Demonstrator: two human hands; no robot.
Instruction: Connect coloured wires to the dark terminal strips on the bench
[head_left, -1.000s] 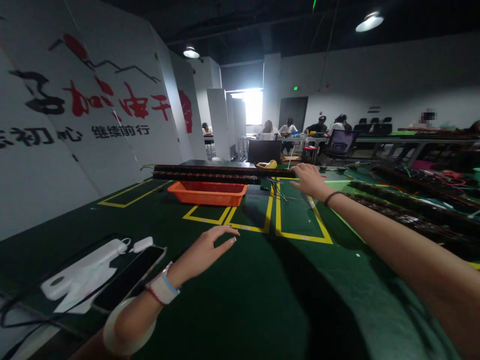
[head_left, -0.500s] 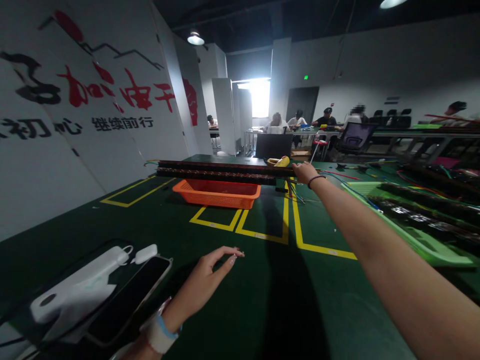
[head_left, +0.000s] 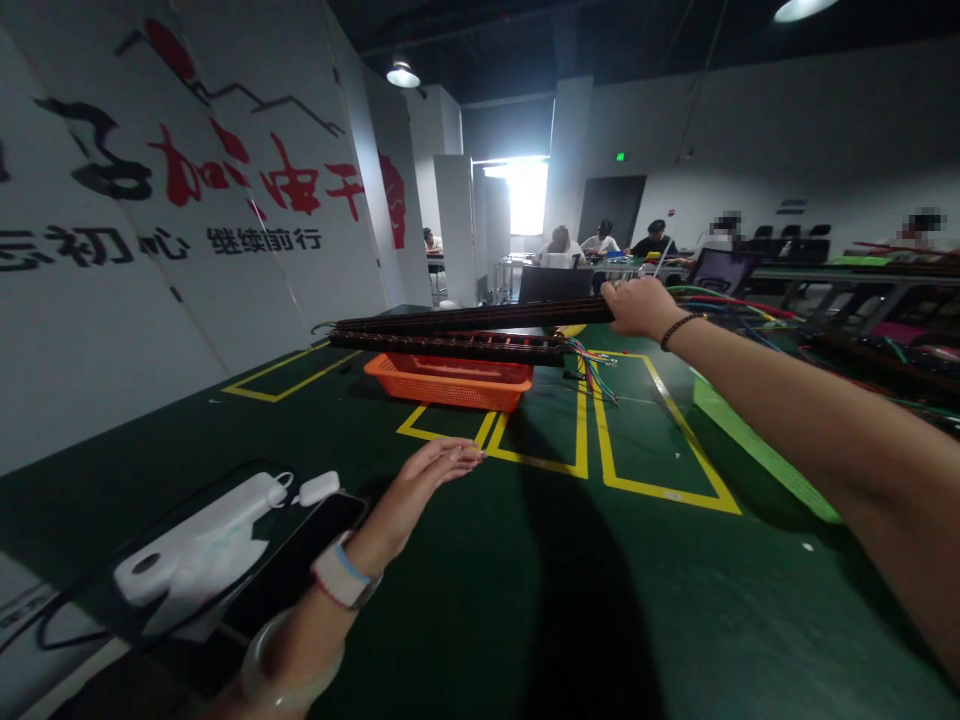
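My right hand reaches far across the green table and is closed round the right end of a long dark strip, whose gripped end is tilted up. Coloured wires trail from that end. A second dark strip lies across the orange basket, with a wire bundle hanging from its right end. My left hand hovers low over the table nearer to me, fingers stretched out and holding nothing.
A phone, a white earbud case and a roll of white tissue lie at the near left. Yellow tape rectangles mark the table. More strips and a green tray are at right. People sit at far desks.
My right hand has closed on the top strip and raised its right end off the pile. My left hand stayed low over the table. The view shifted slightly.
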